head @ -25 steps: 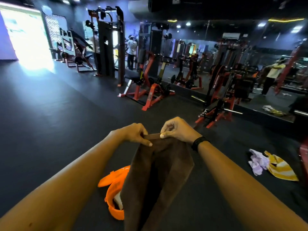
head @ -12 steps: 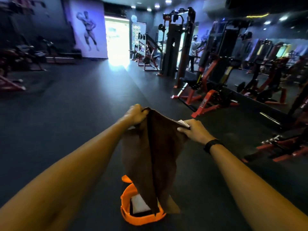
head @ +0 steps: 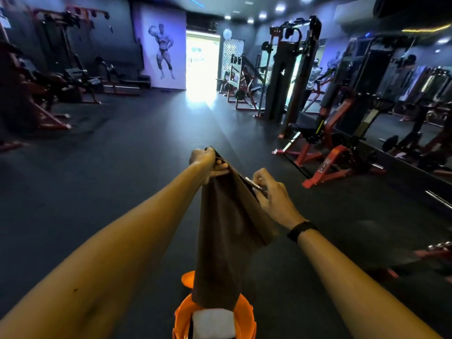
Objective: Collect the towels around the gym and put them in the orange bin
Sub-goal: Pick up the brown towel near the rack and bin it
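Brown towel [head: 227, 228] held up by its top edge, left hand [head: 204, 161] gripping one corner, right hand [head: 271, 196] pinching the other (probably to let the cloth hang straight), lower end dangling right over the orange bin [head: 249, 311] on the floor, above a white towel [head: 212, 322] already inside; looks ready for lowering in

Two towels show: one brown cloth towel [head: 227, 231] and one folded white towel [head: 212, 324]. One round orange plastic bin [head: 248, 311]. Two bare hands, the left hand [head: 206, 161] and the right hand [head: 274, 196].
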Demonstrator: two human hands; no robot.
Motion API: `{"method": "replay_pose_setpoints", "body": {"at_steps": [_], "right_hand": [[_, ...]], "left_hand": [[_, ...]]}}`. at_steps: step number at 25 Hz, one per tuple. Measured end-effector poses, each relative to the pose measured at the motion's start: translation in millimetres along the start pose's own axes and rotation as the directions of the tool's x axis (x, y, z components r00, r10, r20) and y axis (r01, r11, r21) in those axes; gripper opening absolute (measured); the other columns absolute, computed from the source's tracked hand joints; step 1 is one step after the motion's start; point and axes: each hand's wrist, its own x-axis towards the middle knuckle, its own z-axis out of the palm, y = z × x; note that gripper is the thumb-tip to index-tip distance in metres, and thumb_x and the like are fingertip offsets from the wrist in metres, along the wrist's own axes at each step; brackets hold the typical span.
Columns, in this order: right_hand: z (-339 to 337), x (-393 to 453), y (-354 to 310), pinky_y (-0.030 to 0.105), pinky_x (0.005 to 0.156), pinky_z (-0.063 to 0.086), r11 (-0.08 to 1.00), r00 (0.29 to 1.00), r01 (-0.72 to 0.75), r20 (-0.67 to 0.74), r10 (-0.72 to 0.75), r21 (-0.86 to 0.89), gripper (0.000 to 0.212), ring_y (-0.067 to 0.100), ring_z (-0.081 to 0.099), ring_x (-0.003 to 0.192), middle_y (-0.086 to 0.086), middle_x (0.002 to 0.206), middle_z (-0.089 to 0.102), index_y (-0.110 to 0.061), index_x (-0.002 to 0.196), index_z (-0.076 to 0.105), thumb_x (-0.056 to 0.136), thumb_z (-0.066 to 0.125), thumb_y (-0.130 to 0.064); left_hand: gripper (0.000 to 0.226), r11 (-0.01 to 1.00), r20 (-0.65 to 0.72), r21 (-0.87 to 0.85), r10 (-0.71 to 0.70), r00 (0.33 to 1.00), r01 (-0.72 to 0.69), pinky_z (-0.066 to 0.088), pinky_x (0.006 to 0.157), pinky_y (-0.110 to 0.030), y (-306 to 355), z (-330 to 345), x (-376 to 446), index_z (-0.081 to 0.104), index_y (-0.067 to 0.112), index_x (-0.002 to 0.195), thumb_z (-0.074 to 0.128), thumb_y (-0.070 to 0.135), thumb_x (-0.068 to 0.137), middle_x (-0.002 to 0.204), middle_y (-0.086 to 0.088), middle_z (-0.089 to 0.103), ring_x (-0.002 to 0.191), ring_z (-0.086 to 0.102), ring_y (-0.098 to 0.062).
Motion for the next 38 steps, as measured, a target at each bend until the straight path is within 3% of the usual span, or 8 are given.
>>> {"method": "replay_pose_setpoints", "body": {"at_steps": [5,9,12,14,17,24,30,38], "right_hand": [[6.3,23.3,42.1,0.04,0.066,0.049,0.995,0.984,0.088,-0.151,-0.093,-0.037,0.019,0.023,0.058,0.074,0.009,0.08,0.059,-0.008,0.085,0.05,0.084,0.052,0.011],[15.2,44.6,68.1,0.03,0.075,0.052,0.994,0.995,0.098,0.018,-0.099,0.054,0.033,0.017,0.064,0.084,0.009,0.094,0.069,-0.009,0.094,0.074,0.083,0.051,0.012],[20.1,57.8,63.7,0.036,0.074,0.052,0.99,0.976,-0.025,0.219,-0.007,0.14,0.025,0.015,0.064,0.09,0.008,0.097,0.07,-0.012,0.102,0.072,0.092,0.06,-0.032],[24.4,64.0,55.8,0.028,0.079,0.049,0.986,0.94,-0.085,0.338,0.033,0.141,0.066,0.013,0.059,0.105,0.003,0.107,0.066,-0.015,0.103,0.069,0.075,0.055,-0.073],[33.8,75.4,43.9,0.026,0.075,0.047,0.998,0.94,-0.038,0.34,0.018,0.054,0.084,0.012,0.055,0.094,0.0,0.102,0.059,-0.014,0.096,0.061,0.058,0.05,-0.087],[54.0,106.1,46.7,0.039,0.071,0.055,0.999,0.998,-0.036,0.051,0.037,-0.016,0.038,0.026,0.063,0.084,0.009,0.093,0.063,-0.007,0.094,0.059,0.083,0.066,-0.043],[34.9,109.9,92.6,0.032,0.061,0.04,0.975,0.99,0.007,0.137,0.024,-0.224,0.013,0.037,0.062,0.084,0.017,0.09,0.065,-0.003,0.089,0.062,0.08,0.06,-0.013],[11.6,117.1,105.1,0.034,0.063,0.046,0.937,0.931,0.335,0.182,-0.315,-0.093,0.012,0.025,0.057,0.073,0.009,0.08,0.059,-0.007,0.087,0.065,0.093,0.058,-0.015]], "left_hand": [[0.018,0.967,-0.029,0.202,0.167,0.985,-0.158,0.056,0.045,-0.032,15.4,11.0,34.5,0.051,0.004,0.079,0.052,0.013,0.094,0.057,-0.013,0.054,0.034,0.056,-0.017],[0.033,0.918,-0.132,0.32,0.289,0.948,-0.235,0.053,0.045,-0.03,23.2,17.4,47.7,0.04,0.012,0.06,0.055,-0.002,0.086,0.052,-0.013,0.055,0.038,0.059,-0.02],[0.034,0.923,-0.26,0.309,0.313,0.914,-0.228,0.053,0.042,-0.029,26.9,23.5,49.1,0.037,0.015,0.063,0.054,-0.004,0.087,0.054,-0.012,0.054,0.041,0.059,-0.021],[0.03,0.941,-0.344,0.255,0.302,0.889,-0.222,0.055,0.043,-0.029,31.8,29.7,49.2,0.041,0.013,0.067,0.055,-0.001,0.089,0.057,-0.014,0.056,0.043,0.059,-0.022],[0.015,0.971,-0.47,0.087,0.237,0.851,-0.222,0.057,0.047,-0.033,40.6,40.4,50.1,0.048,0.006,0.078,0.054,-0.001,0.09,0.063,-0.016,0.057,0.044,0.058,-0.021],[0.018,0.955,-0.207,0.267,0.186,0.961,-0.127,0.06,0.053,-0.038,50.2,62.3,33.8,0.046,0.006,0.078,0.054,0.001,0.092,0.061,-0.012,0.046,0.047,0.049,-0.019],[0.035,0.878,-0.159,0.455,0.246,0.956,-0.15,0.06,0.054,-0.04,52.9,21.1,28.7,0.04,0.007,0.06,0.056,-0.001,0.091,0.059,-0.01,0.042,0.045,0.045,-0.018],[0.013,0.399,-0.201,0.916,0.374,0.905,0.039,0.061,0.061,-0.041,30.1,-38.6,32.4,0.059,0.006,0.091,0.047,0.003,0.088,0.071,-0.015,0.069,0.059,0.07,-0.028]]}}
